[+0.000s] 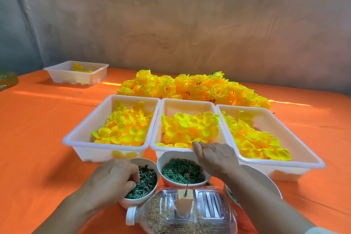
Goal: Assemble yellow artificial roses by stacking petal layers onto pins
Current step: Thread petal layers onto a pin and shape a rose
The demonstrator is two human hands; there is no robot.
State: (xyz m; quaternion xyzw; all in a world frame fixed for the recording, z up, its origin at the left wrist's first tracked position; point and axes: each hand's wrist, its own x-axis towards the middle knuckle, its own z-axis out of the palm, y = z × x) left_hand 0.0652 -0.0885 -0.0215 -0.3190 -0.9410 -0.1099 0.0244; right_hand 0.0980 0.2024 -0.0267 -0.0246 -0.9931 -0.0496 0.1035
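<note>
Head view shows the work well advanced but not finished. Far beyond the fingers of both hands lies a big heap of finished yellow roses (190, 87), while three white trays still hold many loose petal layers.

The left tray (106, 148) stands just beyond the left hand (112, 182). The fingers of this hand are curled down among the green pins (144, 184) in a white bowl (148, 162); whether they already pinch one, the view does not tell.

To the thumb side of these fingers is a second bowl (161, 159) with green rings (180, 171). Nearer to the person, a thin upright needle (187, 179) stands bare in a small block (184, 203) on a lying bottle (209, 220), so the next rose seems not yet begun.

The right hand (216, 156) reaches over the near rim of the middle tray (190, 100). Its fingers are close together and touch the nearest petal layers (188, 125); a firm grip cannot be confirmed.

The right tray (284, 163) lies just to the outer side of this hand.

Room is tight: bowls, tray rims and the needle crowd under both wrists, so the free way is upward. The orange cloth (38, 129) outside the left fingers is open.
</note>
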